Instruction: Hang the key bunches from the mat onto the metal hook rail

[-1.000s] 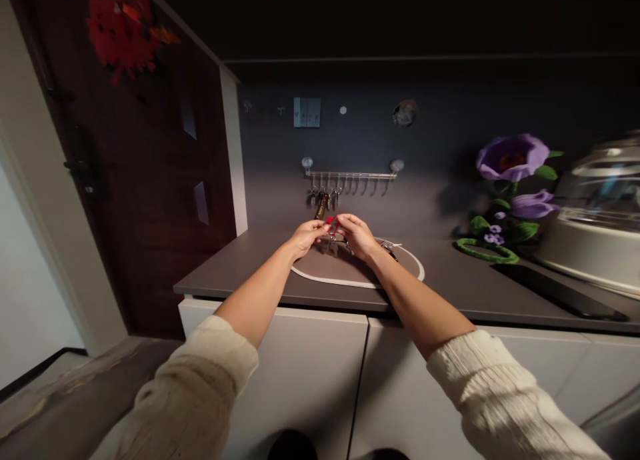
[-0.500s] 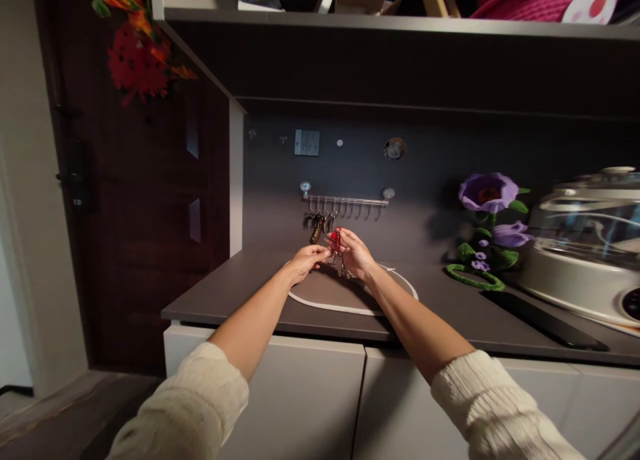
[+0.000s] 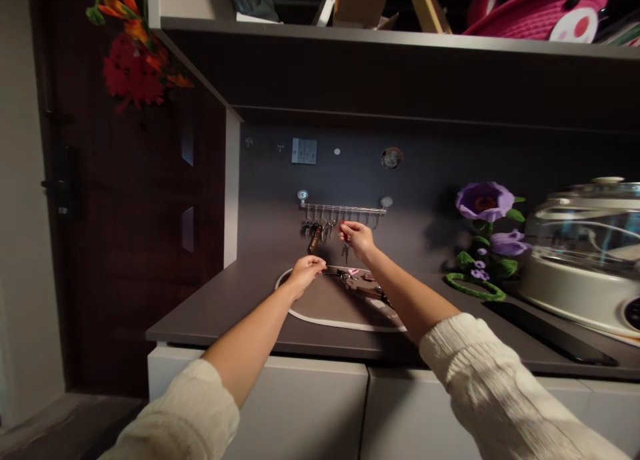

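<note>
Hanging vertically below the right hand point(image 3: 358, 237), keys point(image 3: 345, 251) are held by its closed grip, seemingly near the hook rail point(image 3: 345, 209).

Under the right hand's point(image 3: 357, 240) grip, the keys point(image 3: 345, 250) are glinting like bare metal. Just above the grip, the hook rail point(image 3: 345, 209) is looking smooth and shiny. Below the grip, the oval mat point(image 3: 327, 307) is showing a matt face, and the countertop point(image 3: 210, 313) around it is looking smooth and dull. Well right of the grip, the purple flower point(image 3: 470, 201) is showing a soft, felt-like surface, while the appliance base point(image 3: 555, 287) is looking like smooth plastic. Behind the grip, toward the elbow, the sleeve point(image 3: 480, 363) is showing ribbed, rough knit cloth.
</note>
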The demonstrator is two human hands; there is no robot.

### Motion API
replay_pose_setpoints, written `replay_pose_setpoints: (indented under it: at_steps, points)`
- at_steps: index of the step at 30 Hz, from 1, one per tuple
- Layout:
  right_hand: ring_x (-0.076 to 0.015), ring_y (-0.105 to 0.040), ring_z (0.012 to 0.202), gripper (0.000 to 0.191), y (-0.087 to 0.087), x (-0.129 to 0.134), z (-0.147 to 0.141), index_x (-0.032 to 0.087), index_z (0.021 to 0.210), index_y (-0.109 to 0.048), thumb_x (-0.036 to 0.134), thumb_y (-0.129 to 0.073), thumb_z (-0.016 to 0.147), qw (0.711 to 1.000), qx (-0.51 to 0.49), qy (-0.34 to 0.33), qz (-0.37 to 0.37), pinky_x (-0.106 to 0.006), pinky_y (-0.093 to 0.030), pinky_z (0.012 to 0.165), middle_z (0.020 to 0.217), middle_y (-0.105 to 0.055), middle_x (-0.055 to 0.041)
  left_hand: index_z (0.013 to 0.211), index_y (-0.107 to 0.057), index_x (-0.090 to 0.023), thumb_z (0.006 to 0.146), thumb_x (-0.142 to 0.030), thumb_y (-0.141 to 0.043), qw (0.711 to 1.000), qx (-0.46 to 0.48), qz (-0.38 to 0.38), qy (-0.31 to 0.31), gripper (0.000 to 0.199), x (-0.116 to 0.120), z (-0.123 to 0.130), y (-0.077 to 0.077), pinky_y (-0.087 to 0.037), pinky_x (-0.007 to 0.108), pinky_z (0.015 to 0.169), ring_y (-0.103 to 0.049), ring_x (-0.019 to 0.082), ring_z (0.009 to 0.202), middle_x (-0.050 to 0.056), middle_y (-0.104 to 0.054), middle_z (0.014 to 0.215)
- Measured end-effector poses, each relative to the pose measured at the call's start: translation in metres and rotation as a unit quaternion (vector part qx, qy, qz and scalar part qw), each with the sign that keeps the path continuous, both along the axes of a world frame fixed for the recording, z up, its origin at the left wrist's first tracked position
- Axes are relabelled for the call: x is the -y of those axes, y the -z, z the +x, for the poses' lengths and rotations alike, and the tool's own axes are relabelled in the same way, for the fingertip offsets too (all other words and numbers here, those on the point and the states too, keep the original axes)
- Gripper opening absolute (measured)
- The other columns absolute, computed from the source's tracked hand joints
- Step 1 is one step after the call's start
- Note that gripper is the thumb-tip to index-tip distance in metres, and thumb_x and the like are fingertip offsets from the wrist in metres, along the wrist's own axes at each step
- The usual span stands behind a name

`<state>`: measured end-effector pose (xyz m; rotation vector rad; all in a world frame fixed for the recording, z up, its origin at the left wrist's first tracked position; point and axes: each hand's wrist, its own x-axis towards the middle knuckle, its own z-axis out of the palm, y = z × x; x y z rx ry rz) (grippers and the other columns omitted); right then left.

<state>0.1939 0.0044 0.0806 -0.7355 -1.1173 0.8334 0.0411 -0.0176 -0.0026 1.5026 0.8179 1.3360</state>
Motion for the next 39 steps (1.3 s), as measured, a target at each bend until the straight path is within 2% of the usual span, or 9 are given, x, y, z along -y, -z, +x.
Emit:
replay_pose_setpoints:
  at_steps: [8,11,15,25,29,39]
  points:
    - [-0.0062,-0.049,0.04,0.017,-0.01,-0.036,-0.002,0.016,0.061,-0.048,0.01,-0.063,0.059,0.989,0.025,0.144,0.005,-0.017,-0.039,0.041,0.046,-0.053,0.0052,0.066,-0.059,-0.014,0.063,-0.022,-0.061,0.998,0.008,0.045,-0.049,0.009,-0.008,0.008,0.007,-0.038,0.021,0.058,-0.048,0.008,0.054,-0.001,-0.056,0.058]
    - [-0.0063,-0.049,0.041,0.014,-0.012,-0.043,-0.005,0.016,0.059,-0.049,0.012,-0.062,0.058,0.977,0.055,0.208,-0.001,-0.017,-0.04,0.042,0.047,-0.052,0.005,0.065,-0.058,-0.014,0.064,-0.021,-0.06,0.996,0.016,0.056,-0.07,0.007,-0.014,0.01,0.009,-0.038,0.022,0.059,-0.048,0.008,0.055,-0.002,-0.055,0.057]
    - [-0.0077,-0.052,0.044,0.009,-0.015,-0.049,-0.008,0.016,0.061,-0.054,0.013,-0.062,0.058,0.963,0.079,0.259,-0.008,-0.018,-0.043,0.046,0.053,-0.057,0.0029,0.063,-0.058,-0.014,0.064,-0.02,-0.059,0.994,0.012,0.065,-0.084,0.006,-0.016,0.011,0.011,-0.039,0.022,0.06,-0.049,0.009,0.057,-0.001,-0.054,0.057]
    - [-0.007,-0.053,0.045,0.012,-0.014,-0.062,-0.009,0.014,0.072,-0.058,0.012,-0.061,0.06,0.965,0.081,0.248,-0.005,-0.018,-0.045,0.045,0.059,-0.06,0.0011,0.063,-0.059,-0.014,0.065,-0.017,-0.059,0.996,0.0,0.058,-0.073,0.003,-0.015,0.012,0.011,-0.04,0.023,0.063,-0.049,0.009,0.057,-0.001,-0.055,0.057]
    - [-0.0059,-0.051,0.044,0.011,-0.017,-0.06,-0.012,0.014,0.07,-0.058,0.01,-0.061,0.06,0.964,0.094,0.247,-0.009,-0.016,-0.044,0.044,0.057,-0.059,0.0017,0.064,-0.059,-0.014,0.065,-0.017,-0.058,0.996,-0.004,0.059,-0.071,0.004,-0.017,0.012,0.011,-0.039,0.023,0.063,-0.049,0.009,0.057,-0.001,-0.055,0.058]
    - [-0.0081,-0.052,0.043,0.012,-0.016,-0.061,-0.013,0.015,0.069,-0.058,0.009,-0.062,0.059,0.958,0.116,0.261,-0.028,-0.02,-0.046,0.045,0.053,-0.057,0.0018,0.063,-0.058,-0.014,0.064,-0.019,-0.059,0.995,-0.002,0.051,-0.08,0.005,-0.015,0.01,0.01,-0.039,0.022,0.062,-0.049,0.009,0.057,-0.001,-0.054,0.057]
